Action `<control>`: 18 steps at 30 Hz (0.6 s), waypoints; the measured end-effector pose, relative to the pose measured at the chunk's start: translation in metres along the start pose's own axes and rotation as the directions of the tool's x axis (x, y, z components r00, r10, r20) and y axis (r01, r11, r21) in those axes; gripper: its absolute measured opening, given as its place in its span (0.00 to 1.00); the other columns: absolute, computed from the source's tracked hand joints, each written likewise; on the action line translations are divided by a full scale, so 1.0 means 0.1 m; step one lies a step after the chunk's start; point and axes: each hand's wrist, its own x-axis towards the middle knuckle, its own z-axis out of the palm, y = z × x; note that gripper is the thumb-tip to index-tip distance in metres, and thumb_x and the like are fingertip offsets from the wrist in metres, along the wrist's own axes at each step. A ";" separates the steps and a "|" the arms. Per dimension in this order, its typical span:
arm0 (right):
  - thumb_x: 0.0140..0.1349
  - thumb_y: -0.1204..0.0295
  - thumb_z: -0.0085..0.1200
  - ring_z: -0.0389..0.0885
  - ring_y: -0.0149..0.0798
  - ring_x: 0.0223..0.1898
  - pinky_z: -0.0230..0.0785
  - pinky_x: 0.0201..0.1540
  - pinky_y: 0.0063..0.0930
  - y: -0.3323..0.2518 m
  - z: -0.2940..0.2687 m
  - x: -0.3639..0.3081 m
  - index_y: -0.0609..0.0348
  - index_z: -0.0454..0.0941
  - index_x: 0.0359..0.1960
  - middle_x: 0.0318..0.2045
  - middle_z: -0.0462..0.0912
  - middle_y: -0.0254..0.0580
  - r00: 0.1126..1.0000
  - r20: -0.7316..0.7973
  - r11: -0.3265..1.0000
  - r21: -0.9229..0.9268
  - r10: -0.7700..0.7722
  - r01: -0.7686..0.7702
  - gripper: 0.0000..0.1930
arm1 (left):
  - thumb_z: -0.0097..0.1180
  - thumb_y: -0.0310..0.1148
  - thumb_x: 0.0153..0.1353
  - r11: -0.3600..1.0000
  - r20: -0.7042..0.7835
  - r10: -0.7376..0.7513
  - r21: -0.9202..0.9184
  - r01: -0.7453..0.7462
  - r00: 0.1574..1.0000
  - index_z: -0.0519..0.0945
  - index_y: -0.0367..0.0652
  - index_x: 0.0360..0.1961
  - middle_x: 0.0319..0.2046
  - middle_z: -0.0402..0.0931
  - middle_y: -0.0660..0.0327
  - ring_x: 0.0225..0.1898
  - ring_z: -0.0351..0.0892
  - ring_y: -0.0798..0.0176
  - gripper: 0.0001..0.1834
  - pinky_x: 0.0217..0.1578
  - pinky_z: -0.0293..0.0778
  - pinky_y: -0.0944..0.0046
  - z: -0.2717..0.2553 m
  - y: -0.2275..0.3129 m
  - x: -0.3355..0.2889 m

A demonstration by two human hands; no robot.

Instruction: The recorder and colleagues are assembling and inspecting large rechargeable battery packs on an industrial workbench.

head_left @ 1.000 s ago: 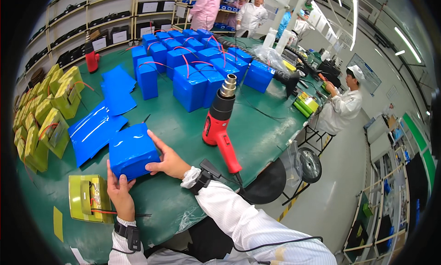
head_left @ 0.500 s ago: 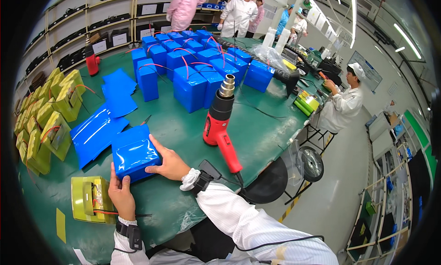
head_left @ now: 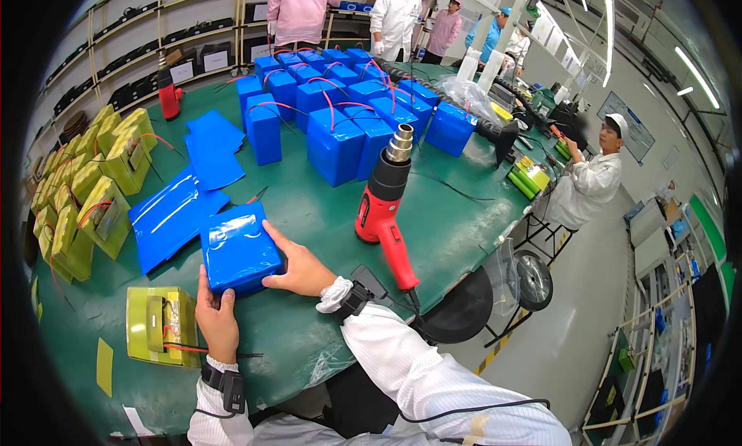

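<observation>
A battery pack in shiny blue shrink wrap (head_left: 241, 249) rests on or just above the green table, held between my two hands. My left hand (head_left: 217, 322) grips its near left side, thumb at the lower edge. From the right, my right hand (head_left: 300, 268) closes on it, fingers along the side and thumb at the near corner. Red and black leads show behind the pack. A bare yellow battery pack (head_left: 143, 326) with red and black wires lies beside my left hand. Flat blue wrap sleeves (head_left: 174, 218) are spread just beyond the held pack.
A red heat gun (head_left: 382, 214) stands nozzle up, right of my hands. Several blue-wrapped packs (head_left: 335, 148) fill the far table; yellow packs (head_left: 100, 214) crowd the left. Another heat gun (head_left: 168, 94) stands far left. A co-worker (head_left: 595, 168) sits at the right; a black stool (head_left: 456, 307) is nearer.
The view has shifted a little, so most things appear slightly farther right. Both my hands keep their hold on the blue-wrapped pack.
</observation>
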 end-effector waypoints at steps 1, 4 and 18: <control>0.46 0.69 0.72 0.74 0.54 0.62 0.65 0.65 0.35 -0.05 -0.01 0.01 0.52 0.44 0.79 0.67 0.68 0.63 0.999 0.024 1.000 0.014 0.026 -0.026 0.59 | 0.52 0.15 0.64 1.000 -0.020 0.024 0.001 -0.024 1.000 0.55 0.33 0.75 0.65 0.70 0.46 0.61 0.74 0.59 0.38 0.62 0.68 0.62 0.00 -0.01 0.00; 0.46 0.70 0.72 0.74 0.53 0.60 0.66 0.64 0.35 -0.03 0.01 0.00 0.53 0.44 0.79 0.66 0.69 0.63 0.998 0.029 0.999 -0.003 0.050 -0.050 0.60 | 0.54 0.16 0.64 1.000 -0.009 0.012 -0.016 -0.012 1.000 0.56 0.33 0.75 0.64 0.70 0.47 0.60 0.75 0.59 0.39 0.62 0.68 0.63 -0.02 -0.04 0.00; 0.50 0.64 0.76 0.83 0.32 0.38 0.78 0.40 0.26 0.02 0.03 0.05 0.54 0.51 0.78 0.59 0.79 0.54 0.998 -0.021 0.992 -0.109 0.064 -0.066 0.56 | 0.65 0.29 0.60 0.991 -0.034 0.062 0.118 -0.057 0.998 0.58 0.35 0.74 0.60 0.75 0.47 0.58 0.77 0.58 0.43 0.59 0.71 0.61 0.00 -0.04 0.04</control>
